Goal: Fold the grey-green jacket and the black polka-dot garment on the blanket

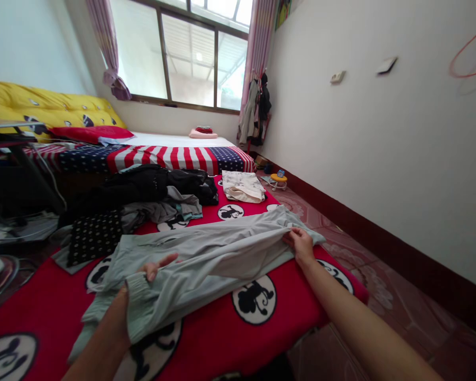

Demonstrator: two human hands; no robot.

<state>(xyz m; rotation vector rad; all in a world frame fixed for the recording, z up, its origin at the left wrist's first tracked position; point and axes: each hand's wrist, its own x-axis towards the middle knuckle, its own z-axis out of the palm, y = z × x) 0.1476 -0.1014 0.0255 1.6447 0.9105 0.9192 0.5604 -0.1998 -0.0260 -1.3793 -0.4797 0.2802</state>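
Observation:
Pale grey-green trousers (222,243) lie stretched lengthwise across a red blanket (206,338) with round black-and-white figure prints. At their left end, my left hand (153,269) is closed on the fabric by a gathered elastic edge; a finger reaches over the cloth, and the rest of the hand is partly hidden behind it. My right hand (299,242) pinches the upper layer near the far right end, thumb and fingers together. Between the two hands the fabric runs in long loose folds.
Dark clothes (143,182) and a dotted black garment (95,235) are heaped at the left. A folded white patterned garment (244,186) lies behind the trousers. Beyond stand a bed (162,156), a small yellow stool (278,179) and a coat rack with hanging clothes (256,108).

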